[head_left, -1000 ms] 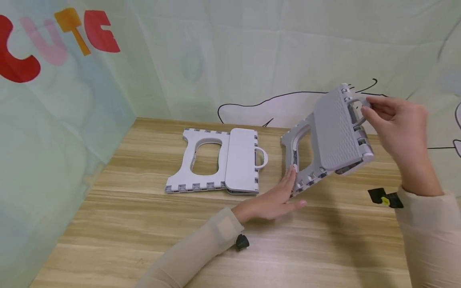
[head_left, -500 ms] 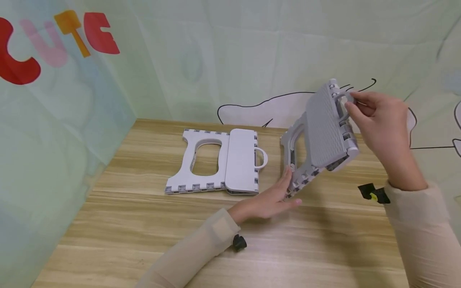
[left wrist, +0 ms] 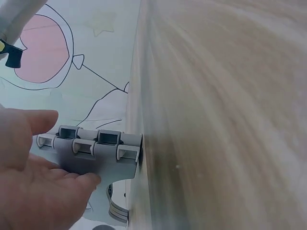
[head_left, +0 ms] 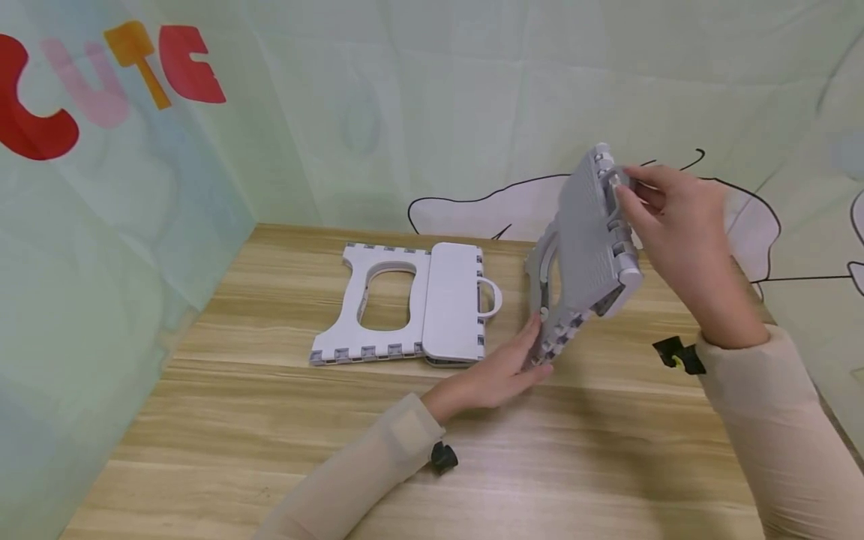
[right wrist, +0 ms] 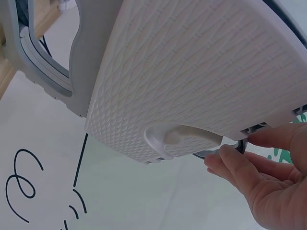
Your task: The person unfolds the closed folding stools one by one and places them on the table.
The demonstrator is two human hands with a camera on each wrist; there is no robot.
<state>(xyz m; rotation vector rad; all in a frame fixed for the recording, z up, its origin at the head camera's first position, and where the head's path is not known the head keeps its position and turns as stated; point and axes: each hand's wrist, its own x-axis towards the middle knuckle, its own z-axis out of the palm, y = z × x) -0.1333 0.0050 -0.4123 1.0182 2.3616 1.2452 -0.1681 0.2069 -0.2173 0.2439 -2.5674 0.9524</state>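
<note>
A grey folding step stool [head_left: 583,232], folded flat, stands steeply tilted on the table's right half with its lower end down. My right hand [head_left: 685,229] pinches the carry handle at its raised end between thumb and fingers; the right wrist view shows this hand [right wrist: 276,172] at the handle beneath the textured top. My left hand [head_left: 496,375] touches the stool's lower near edge with extended fingers, thumb held apart. In the left wrist view its fingers [left wrist: 76,184] lie against the hinged side. Left of it, a white folding step stool [head_left: 454,300] lies folded flat.
The wood-grain table [head_left: 270,420] meets a pale printed cloth backdrop [head_left: 472,112] behind and at the left. The white stool's handle [head_left: 498,298] points toward the grey stool, close to its lower end.
My right hand has moved left and slightly up, swinging the grey stool more upright about its lower end. My left hand has shifted slightly left, still touching it. The white stool stays put.
</note>
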